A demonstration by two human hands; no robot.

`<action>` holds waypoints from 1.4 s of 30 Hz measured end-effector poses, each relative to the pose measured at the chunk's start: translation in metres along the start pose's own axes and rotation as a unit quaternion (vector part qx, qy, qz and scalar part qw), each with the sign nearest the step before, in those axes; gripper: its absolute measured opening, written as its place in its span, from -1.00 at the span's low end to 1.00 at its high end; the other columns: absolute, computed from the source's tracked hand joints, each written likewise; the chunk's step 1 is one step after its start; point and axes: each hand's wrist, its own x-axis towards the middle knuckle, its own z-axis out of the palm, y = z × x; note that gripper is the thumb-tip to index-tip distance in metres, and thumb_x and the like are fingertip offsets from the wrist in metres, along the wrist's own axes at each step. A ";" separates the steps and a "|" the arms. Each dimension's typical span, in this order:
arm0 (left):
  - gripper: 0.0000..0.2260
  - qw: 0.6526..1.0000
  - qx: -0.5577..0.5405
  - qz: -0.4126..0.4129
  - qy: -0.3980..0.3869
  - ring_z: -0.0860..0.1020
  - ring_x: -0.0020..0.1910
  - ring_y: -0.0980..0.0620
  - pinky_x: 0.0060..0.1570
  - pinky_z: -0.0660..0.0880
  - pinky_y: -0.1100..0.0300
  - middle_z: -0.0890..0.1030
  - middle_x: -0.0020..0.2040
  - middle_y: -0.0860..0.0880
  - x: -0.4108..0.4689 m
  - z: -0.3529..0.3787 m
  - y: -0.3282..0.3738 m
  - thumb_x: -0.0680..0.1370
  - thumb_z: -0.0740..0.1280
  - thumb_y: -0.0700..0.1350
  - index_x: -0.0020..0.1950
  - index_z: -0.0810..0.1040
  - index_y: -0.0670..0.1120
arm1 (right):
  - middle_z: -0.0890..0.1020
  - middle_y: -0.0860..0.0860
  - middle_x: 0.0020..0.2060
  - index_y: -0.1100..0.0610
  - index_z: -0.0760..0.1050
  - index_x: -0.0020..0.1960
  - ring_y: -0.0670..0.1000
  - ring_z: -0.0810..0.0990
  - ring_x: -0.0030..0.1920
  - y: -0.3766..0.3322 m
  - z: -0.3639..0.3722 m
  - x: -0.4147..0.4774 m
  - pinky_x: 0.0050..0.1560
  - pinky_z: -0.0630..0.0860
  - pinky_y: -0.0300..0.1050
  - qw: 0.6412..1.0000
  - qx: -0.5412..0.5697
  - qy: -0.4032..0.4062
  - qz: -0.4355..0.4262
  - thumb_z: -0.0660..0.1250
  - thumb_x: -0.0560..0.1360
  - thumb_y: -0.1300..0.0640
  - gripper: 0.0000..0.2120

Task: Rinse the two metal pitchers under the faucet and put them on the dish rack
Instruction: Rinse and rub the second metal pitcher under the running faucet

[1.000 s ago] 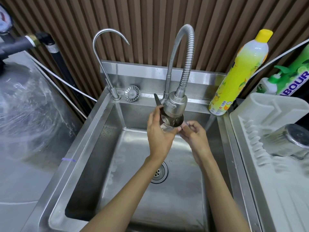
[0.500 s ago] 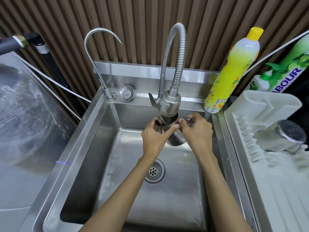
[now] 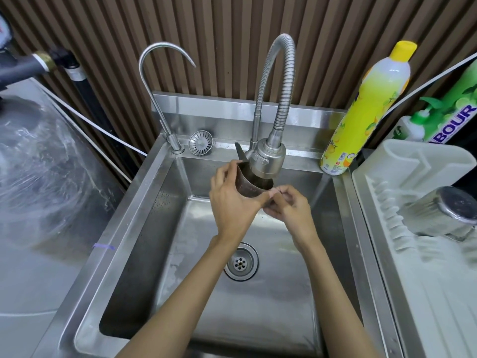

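Hands point(image 3: 260, 202) around pitcher point(image 3: 251, 186) — under faucet point(image 3: 267, 160)

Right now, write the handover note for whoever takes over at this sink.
Left hand: wrapped around the small steel pitcher, held under the flexible steel faucet's spray head over the steel sink.
Right hand: pinching the same pitcher at its right side.
Done: the other metal pitcher lies on its side on the white plastic dish rack.
Left: finish rinsing, then rack it.

Spray head point(image 3: 267, 161) crowding pitcher point(image 3: 251, 183) mouth, open basin point(image 3: 271, 293) below, dish rack point(image 3: 426, 293) front bare, second pitcher point(image 3: 441, 211) filling its back.
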 end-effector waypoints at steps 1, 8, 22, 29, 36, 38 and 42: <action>-0.33 1.000 0.016 -0.013 0.000 0.46 0.05 0.00 0.02 0.44 0.14 0.43 -0.02 0.09 -0.001 -0.001 0.000 0.12 0.49 0.27 0.12 0.53 -0.05 | 0.63 0.12 -0.25 0.28 0.48 -0.06 -0.06 0.64 -0.32 -0.002 -0.002 -0.001 -0.10 0.64 -0.10 1.000 -0.027 0.011 0.005 0.27 0.54 0.21 -0.88; -0.60 0.967 -0.150 -0.173 -0.114 0.57 -0.18 0.25 -0.24 0.38 0.53 0.65 -0.15 0.07 -0.003 0.005 -0.002 0.20 0.57 0.14 -0.08 0.63 -0.02 | 0.68 0.18 -0.11 0.25 0.54 -0.06 0.22 0.60 -0.02 -0.034 -0.013 -0.011 0.03 0.51 0.08 0.928 -0.327 0.154 -0.094 0.33 0.48 0.04 -0.75; -0.37 0.990 -0.138 -0.022 -0.014 0.51 -0.05 0.18 -0.04 0.39 0.44 0.54 -0.09 0.20 0.004 0.003 0.006 0.13 0.62 -0.11 0.14 0.49 0.07 | 0.63 0.04 -0.30 0.07 0.46 -0.28 0.01 0.61 -0.16 -0.008 -0.011 0.005 0.08 0.58 0.00 0.998 -0.028 0.060 -0.015 0.38 0.46 0.14 -0.83; -0.35 0.998 0.018 -0.032 -0.047 0.47 -0.08 0.09 -0.17 0.35 0.29 0.59 -0.14 0.09 -0.003 -0.001 -0.003 0.10 0.38 0.44 -0.05 0.56 -0.02 | 0.67 0.21 -0.19 0.23 0.51 -0.15 0.12 0.66 -0.27 -0.006 -0.014 -0.002 -0.27 0.65 -0.12 0.996 -0.040 0.063 0.044 0.38 0.47 0.14 -0.85; -0.63 0.967 -0.163 -0.131 -0.145 0.59 -0.20 0.34 -0.10 0.46 0.49 0.68 -0.16 0.08 -0.011 0.009 -0.010 0.25 0.59 0.01 -0.02 0.61 -0.02 | 0.63 0.10 -0.23 0.12 0.44 -0.23 0.18 0.60 -0.10 -0.036 -0.022 -0.011 0.00 0.52 0.07 0.934 -0.324 0.127 -0.084 0.39 0.44 0.08 -0.83; -0.60 0.950 -0.235 -0.142 -0.149 0.64 -0.08 0.22 0.08 0.54 0.25 0.69 -0.10 0.07 -0.009 0.015 -0.009 0.24 0.61 -0.12 0.02 0.58 0.01 | 0.66 0.13 -0.17 0.13 0.46 -0.19 0.18 0.58 -0.08 -0.041 -0.023 -0.012 -0.02 0.50 0.03 0.924 -0.339 0.126 -0.122 0.38 0.45 0.13 -0.88; -0.39 0.949 -0.285 -0.095 -0.093 0.60 0.03 0.25 0.15 0.49 0.30 0.62 0.01 0.14 -0.001 0.021 -0.007 0.20 0.60 -0.29 0.08 0.46 0.16 | 0.67 0.00 0.01 0.13 0.49 -0.11 -0.01 0.62 -0.04 -0.035 -0.026 -0.004 -0.02 0.51 -0.20 0.958 -0.239 0.086 -0.129 0.35 0.49 0.18 -0.96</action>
